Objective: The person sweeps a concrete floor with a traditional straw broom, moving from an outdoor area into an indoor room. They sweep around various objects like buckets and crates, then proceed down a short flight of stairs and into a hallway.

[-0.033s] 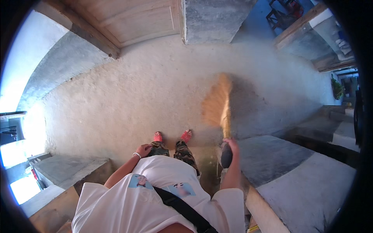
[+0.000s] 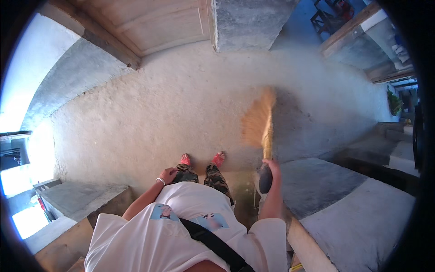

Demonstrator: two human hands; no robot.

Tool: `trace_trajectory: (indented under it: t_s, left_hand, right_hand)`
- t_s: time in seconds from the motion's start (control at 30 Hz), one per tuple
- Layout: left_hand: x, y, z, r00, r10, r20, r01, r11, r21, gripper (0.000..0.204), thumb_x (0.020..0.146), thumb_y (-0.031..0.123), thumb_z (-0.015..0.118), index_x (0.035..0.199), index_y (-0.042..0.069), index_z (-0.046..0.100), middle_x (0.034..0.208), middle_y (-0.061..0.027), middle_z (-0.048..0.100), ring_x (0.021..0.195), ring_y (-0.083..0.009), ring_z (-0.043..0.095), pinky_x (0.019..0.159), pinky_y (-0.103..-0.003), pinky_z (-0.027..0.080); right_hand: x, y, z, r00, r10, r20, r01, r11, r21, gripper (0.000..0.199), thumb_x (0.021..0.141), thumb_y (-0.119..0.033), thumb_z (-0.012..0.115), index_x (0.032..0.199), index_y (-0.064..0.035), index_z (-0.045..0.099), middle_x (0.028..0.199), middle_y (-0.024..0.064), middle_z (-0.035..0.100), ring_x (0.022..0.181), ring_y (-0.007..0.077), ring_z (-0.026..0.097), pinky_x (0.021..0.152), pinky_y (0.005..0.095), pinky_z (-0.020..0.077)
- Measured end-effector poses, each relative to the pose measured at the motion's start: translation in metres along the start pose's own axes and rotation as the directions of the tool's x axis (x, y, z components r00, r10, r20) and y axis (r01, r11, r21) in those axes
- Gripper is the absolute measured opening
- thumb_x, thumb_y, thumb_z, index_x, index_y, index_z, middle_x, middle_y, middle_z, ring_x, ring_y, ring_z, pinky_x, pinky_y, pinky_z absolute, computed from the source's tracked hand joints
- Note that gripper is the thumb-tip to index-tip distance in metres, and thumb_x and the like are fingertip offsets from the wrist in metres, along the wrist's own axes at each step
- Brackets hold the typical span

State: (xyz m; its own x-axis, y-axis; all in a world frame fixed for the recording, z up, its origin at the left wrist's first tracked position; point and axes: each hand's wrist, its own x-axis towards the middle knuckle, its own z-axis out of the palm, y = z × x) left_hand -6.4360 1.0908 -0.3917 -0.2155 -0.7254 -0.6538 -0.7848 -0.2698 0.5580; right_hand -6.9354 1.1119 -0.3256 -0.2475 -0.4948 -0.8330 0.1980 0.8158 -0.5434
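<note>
A straw broom (image 2: pixel 259 119) with a fan-shaped yellow-brown head extends over the floor ahead and to the right of my feet. Its bristles look smeared by motion. My right hand (image 2: pixel 270 167) is closed around the broom's handle, whose dark, rounded end shows beside my wrist. My left hand (image 2: pixel 168 174), with a white bracelet at the wrist, rests at the top of my left thigh against the camouflage trousers (image 2: pixel 216 178). Its fingers seem to lie loosely there, and nothing shows in them.
Bare concrete floor (image 2: pixel 149 113) stretches around my red-clad feet. A wooden door (image 2: pixel 158 27) and a grey pillar (image 2: pixel 249 22) stand ahead. Concrete ledges flank me, one at left (image 2: pixel 86 197) and one at right (image 2: pixel 317 183). Green leaves (image 2: pixel 393 103) show at far right.
The broom's head has shifted slightly to the right, and my right hand has moved a little the same way. My left hand stays at my thigh.
</note>
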Motion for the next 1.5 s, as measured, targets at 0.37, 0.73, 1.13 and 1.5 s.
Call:
trace_trajectory:
  t_s: [0.37, 0.73, 1.13, 1.5]
  left_hand:
    - [0.061, 0.054, -0.025, 1.000, -0.025, -0.018, 0.022, 0.987, -0.161, 0.026, 0.075, 0.015, 0.053, 0.100, 0.010, 0.061, 0.089, -0.0076, 0.063, 0.081, -0.0149, 0.060, 0.075, -0.027, 0.046]
    - [0.215, 0.097, -0.118, 0.999, 0.040, 0.030, -0.037, 0.997, -0.069, 0.029, 0.074, 0.019, 0.056, 0.100, 0.009, 0.060, 0.084, -0.0103, 0.063, 0.078, -0.0186, 0.061, 0.072, -0.029, 0.047]
    - [0.314, 0.075, -0.151, 0.974, 0.016, 0.225, -0.025, 0.999, 0.038, 0.030, 0.071, 0.024, 0.058, 0.099, 0.013, 0.062, 0.076, -0.0066, 0.064, 0.069, -0.0147, 0.061, 0.067, -0.028, 0.049]
    - [0.413, 0.153, -0.128, 0.933, 0.220, 0.284, -0.281, 0.940, 0.196, 0.035, 0.070, 0.031, 0.061, 0.102, 0.019, 0.060, 0.079, -0.0058, 0.064, 0.072, -0.0178, 0.061, 0.067, -0.029, 0.049]
  right_hand:
    - [0.056, -0.055, 0.132, 0.965, -0.193, 0.177, 0.148, 0.960, 0.239, 0.047, 0.060, -0.013, 0.067, 0.102, -0.0067, 0.049, 0.075, 0.0046, 0.054, 0.058, 0.0157, 0.055, 0.049, 0.0301, 0.0464]
    - [0.210, -0.150, 0.238, 0.861, -0.150, 0.486, 0.171, 0.985, 0.001, 0.038, 0.063, -0.023, 0.065, 0.093, -0.0024, 0.055, 0.078, 0.0070, 0.058, 0.063, 0.0136, 0.053, 0.059, 0.0269, 0.0435]
    - [0.192, -0.192, 0.130, 0.993, -0.121, 0.015, 0.092, 0.824, 0.560, 0.033, 0.067, -0.007, 0.062, 0.098, -0.0053, 0.049, 0.062, 0.0068, 0.052, 0.045, 0.0185, 0.053, 0.040, 0.0314, 0.0439]
    - [0.229, -0.241, 0.064, 0.898, -0.079, 0.432, -0.080, 0.938, 0.338, 0.035, 0.071, -0.016, 0.061, 0.103, -0.0055, 0.052, 0.068, 0.0048, 0.056, 0.051, 0.0137, 0.053, 0.046, 0.0273, 0.0441]
